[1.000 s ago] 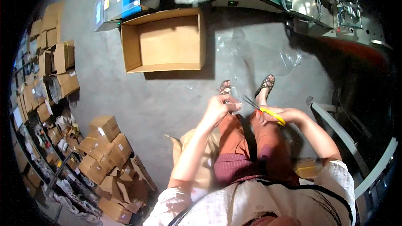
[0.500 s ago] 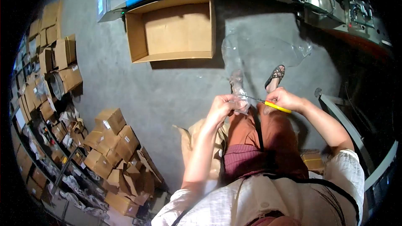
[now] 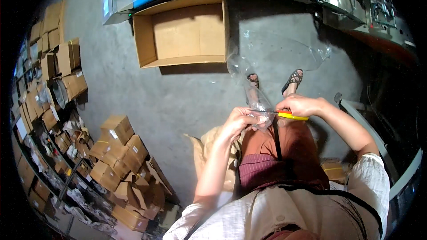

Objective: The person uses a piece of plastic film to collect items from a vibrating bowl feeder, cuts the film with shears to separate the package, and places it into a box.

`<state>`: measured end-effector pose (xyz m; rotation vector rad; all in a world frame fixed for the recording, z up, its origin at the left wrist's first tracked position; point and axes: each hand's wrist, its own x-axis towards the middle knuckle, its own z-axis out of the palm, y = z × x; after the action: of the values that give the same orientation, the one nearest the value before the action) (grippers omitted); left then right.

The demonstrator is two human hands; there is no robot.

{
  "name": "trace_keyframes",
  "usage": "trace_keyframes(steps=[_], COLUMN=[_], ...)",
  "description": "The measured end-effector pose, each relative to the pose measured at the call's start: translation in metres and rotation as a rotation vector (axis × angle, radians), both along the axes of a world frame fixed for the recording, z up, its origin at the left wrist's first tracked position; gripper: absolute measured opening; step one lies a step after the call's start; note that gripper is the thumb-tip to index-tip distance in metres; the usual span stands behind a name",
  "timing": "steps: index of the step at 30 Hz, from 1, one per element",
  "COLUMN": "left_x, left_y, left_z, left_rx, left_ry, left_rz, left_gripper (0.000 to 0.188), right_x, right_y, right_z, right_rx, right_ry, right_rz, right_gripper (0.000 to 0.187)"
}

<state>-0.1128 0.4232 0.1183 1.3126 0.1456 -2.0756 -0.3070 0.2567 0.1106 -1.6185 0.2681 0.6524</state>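
Observation:
Over my lap, my left hand is closed on a bunched end of clear plastic film. From there the film runs forward past my feet and spreads thinly over the grey floor. My right hand grips scissors with yellow and red handles. Their dark blades point left, across the film beside my left fingers. Whether the blades are parted is too small to make out.
A large shallow cardboard box stands open ahead on the left. Stacked cartons and crowded shelves line the left side. A brown paper sack lies by my left leg. Machinery stands far right, a metal frame nearer.
The scissors have moved left, bringing their blades onto the film by my left hand. The film has shifted, and my left sandal shows more clearly through it.

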Motion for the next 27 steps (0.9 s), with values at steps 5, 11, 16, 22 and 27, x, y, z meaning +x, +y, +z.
trace_keyframes(steps=[5,11,16,22,27], left_x=[-0.002,-0.015,-0.04,-0.034,-0.052], left_y=[0.005,0.011,0.0,-0.033,-0.069], left_z=[-0.003,0.006,0.055,0.15,0.236], left_rx=[-0.004,-0.034,-0.144,-0.345,-0.539], left_ry=[0.073,0.017,-0.364,-0.508,-0.512], left_rz=[-0.056,-0.166,0.015,0.134,0.139], left_gripper=[0.028,0.023,0.025,0.03,0.034], right_x=[-0.024,-0.036,-0.07,-0.153,-0.246], right_y=[0.021,0.03,0.04,0.094,0.186], right_z=[-0.016,-0.004,0.036,0.121,0.088], right_rx=[-0.12,-0.078,-0.072,-0.014,0.277], right_ry=[-0.092,0.05,0.077,0.108,-0.083], right_rz=[-0.156,-0.717,-0.788,-0.847,-1.38], right_gripper=[0.051,0.047,0.026,0.026,0.044])
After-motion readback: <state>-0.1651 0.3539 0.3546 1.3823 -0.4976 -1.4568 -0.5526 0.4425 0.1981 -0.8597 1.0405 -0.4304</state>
